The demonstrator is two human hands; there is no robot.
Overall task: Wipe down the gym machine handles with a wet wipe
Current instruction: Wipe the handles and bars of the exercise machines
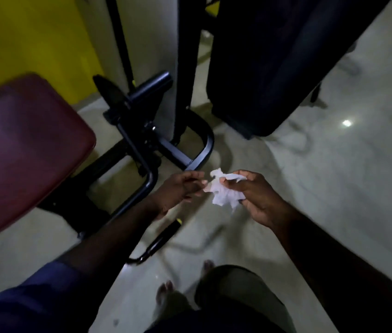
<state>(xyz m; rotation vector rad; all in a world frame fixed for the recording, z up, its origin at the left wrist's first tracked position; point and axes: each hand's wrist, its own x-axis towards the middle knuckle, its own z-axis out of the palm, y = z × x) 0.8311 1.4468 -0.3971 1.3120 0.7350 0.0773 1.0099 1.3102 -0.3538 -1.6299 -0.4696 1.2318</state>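
Right hand: our right hand (252,195) is clamped on the wet wipe (225,192), thumb on top and fingers curled beneath, holding it above the floor (334,176).
Left hand: our left hand (178,191) has its fingertips pinched together on the wipe's left edge, so both hands are touching it.
Wet wipe: we see it white and crumpled, bunched between the two hands in mid-air, touching no part of the machine.
Machine handle: a black bar with a yellow tip (163,236) lies low near the floor, just below our left forearm and apart from the wipe.
Machine frame: black tubing (199,150) curves across the floor just beyond our hands.
Seat pad: a dark red padded seat (27,145) sits to our left, well apart from the wipe.
Feet: our bare toes (166,292) show on the pale floor beneath the hands.
Sharpness: we find the view dim and slightly blurred.
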